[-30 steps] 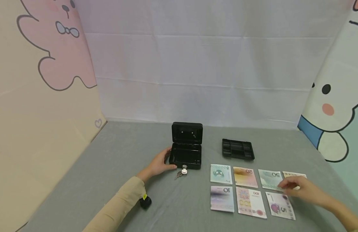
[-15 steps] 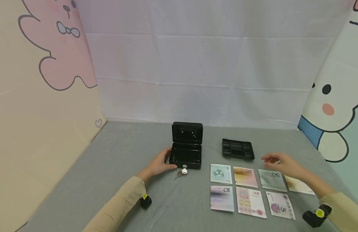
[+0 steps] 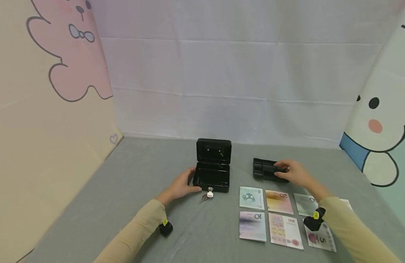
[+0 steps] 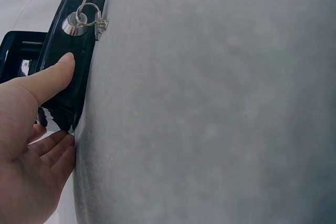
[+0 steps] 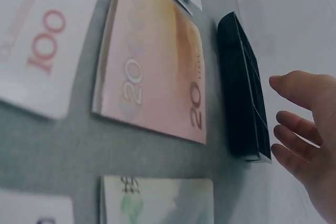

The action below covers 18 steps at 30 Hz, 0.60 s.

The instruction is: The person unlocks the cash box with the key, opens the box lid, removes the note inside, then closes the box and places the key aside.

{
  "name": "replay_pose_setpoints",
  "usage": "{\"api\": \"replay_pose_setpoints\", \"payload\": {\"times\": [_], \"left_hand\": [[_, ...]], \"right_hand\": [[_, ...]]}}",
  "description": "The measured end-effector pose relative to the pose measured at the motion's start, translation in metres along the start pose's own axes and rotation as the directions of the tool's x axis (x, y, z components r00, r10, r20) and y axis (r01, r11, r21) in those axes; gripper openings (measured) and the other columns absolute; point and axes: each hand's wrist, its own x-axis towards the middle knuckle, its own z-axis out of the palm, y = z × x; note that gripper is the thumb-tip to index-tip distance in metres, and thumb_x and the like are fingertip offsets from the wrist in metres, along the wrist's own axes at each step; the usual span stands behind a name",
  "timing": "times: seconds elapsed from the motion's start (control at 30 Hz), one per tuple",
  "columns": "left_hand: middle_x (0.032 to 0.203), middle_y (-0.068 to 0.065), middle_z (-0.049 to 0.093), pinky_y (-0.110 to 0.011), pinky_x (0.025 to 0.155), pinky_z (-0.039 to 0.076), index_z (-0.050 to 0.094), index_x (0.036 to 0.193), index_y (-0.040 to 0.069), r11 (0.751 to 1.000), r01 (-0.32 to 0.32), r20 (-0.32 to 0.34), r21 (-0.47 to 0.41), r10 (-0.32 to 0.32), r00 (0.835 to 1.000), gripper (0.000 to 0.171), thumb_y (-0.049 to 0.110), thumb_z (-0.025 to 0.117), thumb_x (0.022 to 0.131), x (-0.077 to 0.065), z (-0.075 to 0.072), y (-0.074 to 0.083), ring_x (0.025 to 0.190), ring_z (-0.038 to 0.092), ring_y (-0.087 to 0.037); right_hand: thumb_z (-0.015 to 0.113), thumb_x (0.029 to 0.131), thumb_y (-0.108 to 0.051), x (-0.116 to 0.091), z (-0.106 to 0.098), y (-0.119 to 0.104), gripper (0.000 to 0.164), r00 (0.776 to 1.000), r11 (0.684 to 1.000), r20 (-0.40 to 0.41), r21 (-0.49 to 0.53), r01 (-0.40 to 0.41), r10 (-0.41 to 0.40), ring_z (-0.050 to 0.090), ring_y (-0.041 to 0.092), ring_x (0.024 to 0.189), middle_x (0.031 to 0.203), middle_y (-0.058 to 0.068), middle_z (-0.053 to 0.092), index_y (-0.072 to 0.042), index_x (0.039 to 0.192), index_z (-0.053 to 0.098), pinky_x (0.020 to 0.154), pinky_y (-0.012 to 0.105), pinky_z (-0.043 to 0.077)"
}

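An open black cash box (image 3: 221, 189) stands with its lid (image 3: 213, 150) raised and a key (image 3: 203, 198) hanging at its front lock. My left hand (image 3: 182, 185) holds its front left corner; in the left wrist view the thumb presses on the front face and the other fingers lie at the side. Over the right part of a black compartment tray (image 3: 259, 171) is my right hand (image 3: 296, 172). The right wrist view shows its fingers spread beside the tray's upper edge, holding nothing; contact cannot be told.
Several stacks of banknotes lie in two rows on the grey cloth, among them a 20 (image 3: 279, 201), a 10 (image 3: 252, 225) and a 100 (image 3: 285, 231). The right forearm passes above the 5 stack (image 3: 321, 237). A white curtain (image 3: 222, 91) hangs behind.
My right hand has moved left and away from me, from the banknotes at the right to the tray. The left hand stays at the cash box.
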Motion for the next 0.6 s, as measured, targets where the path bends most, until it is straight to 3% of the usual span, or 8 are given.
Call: {"api": "replay_pose_setpoints", "payload": {"times": [0.43, 0.6], "left_hand": [[0.134, -0.017, 0.042, -0.04, 0.102, 0.036, 0.03, 0.139, -0.001, 1.0, -0.019, 0.001, -0.013, 0.019, 1.0, 0.081, 0.02, 0.075, 0.075, -0.001, 0.001, -0.001, 0.123, 0.041, -0.03], [0.133, -0.017, 0.043, -0.04, 0.102, 0.037, 0.03, 0.138, -0.001, 1.0, -0.023, 0.001, -0.016, 0.023, 1.0, 0.081, 0.02, 0.075, 0.075, 0.0, 0.001, -0.002, 0.123, 0.042, -0.029]], "right_hand": [[0.069, 0.078, -0.005, 0.008, 0.02, 0.008, 0.016, 0.999, 0.998, -0.048, -0.061, 0.002, -0.004, 0.058, 0.029, 0.081, 0.089, 0.016, 0.064, 0.003, 0.091, 0.067, 0.07, 0.044, 0.048], [0.065, 0.079, 0.0, 0.008, 0.024, 0.01, 0.009, 0.998, 0.997, -0.052, -0.08, 0.017, -0.021, 0.058, 0.032, 0.083, 0.088, 0.016, 0.064, 0.002, 0.087, 0.068, 0.073, 0.048, 0.048]]}}
